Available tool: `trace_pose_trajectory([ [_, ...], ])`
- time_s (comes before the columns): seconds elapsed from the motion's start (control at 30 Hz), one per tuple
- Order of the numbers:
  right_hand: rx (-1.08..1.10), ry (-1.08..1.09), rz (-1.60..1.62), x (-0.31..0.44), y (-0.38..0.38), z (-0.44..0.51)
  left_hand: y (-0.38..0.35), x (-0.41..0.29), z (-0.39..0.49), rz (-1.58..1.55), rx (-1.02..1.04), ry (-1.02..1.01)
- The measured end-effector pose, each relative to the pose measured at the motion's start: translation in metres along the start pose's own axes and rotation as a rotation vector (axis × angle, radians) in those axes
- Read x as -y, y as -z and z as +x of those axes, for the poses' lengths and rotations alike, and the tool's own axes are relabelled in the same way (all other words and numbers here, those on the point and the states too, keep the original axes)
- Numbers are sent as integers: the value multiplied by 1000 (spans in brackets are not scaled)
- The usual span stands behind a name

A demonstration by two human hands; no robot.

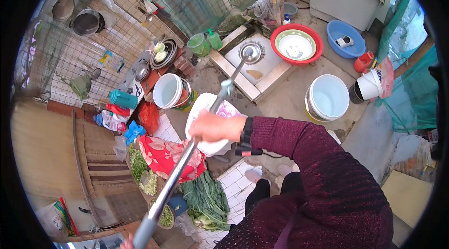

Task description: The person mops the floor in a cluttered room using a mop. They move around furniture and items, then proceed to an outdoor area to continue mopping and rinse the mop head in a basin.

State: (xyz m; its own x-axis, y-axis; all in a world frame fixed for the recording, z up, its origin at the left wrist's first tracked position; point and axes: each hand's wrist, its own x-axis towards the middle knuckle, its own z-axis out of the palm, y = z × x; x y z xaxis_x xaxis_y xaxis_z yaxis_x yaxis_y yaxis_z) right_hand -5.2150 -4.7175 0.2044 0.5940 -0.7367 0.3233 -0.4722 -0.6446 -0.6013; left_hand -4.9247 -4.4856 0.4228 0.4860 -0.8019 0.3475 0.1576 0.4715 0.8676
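Note:
A long mop pole point(182, 161) of metal and grey plastic runs diagonally from the lower left up to the tiled wash basin. My right hand point(214, 128), in a dark red sleeve with a black wrist strap, is closed around its middle. At the bottom edge my left hand point(128, 242) is mostly cut off, its fingers against the pole's grey end grip. The far end carries a round metal disc with a dark fringe, a mop head point(250, 53), over the low basin point(233, 52). A tan object point(254, 74) lies in the basin.
White buckets point(328, 97) point(168, 91) flank the basin. A red basin point(317, 56) holding a green-rimmed one sits by its right corner, near a blue basin point(345, 47). Below are a flower-patterned stool cover point(194, 112), a red floral cloth point(161, 154) and leafy greens point(207, 196).

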Motion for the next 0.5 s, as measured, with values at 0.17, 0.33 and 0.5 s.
trace_pose_trajectory([
  [0.17, -519, -359, -407, -89, 12, -17, -115, 183, 34, 184, 369, 221],
  [0.33, -88, -507, -228, -108, -9, -98, -164, 370, 39, 231, 890, 128],
  [0.5, 518, -1247, -247, -121, 29, -249, -169, 429, 77, 138, 853, 201],
])
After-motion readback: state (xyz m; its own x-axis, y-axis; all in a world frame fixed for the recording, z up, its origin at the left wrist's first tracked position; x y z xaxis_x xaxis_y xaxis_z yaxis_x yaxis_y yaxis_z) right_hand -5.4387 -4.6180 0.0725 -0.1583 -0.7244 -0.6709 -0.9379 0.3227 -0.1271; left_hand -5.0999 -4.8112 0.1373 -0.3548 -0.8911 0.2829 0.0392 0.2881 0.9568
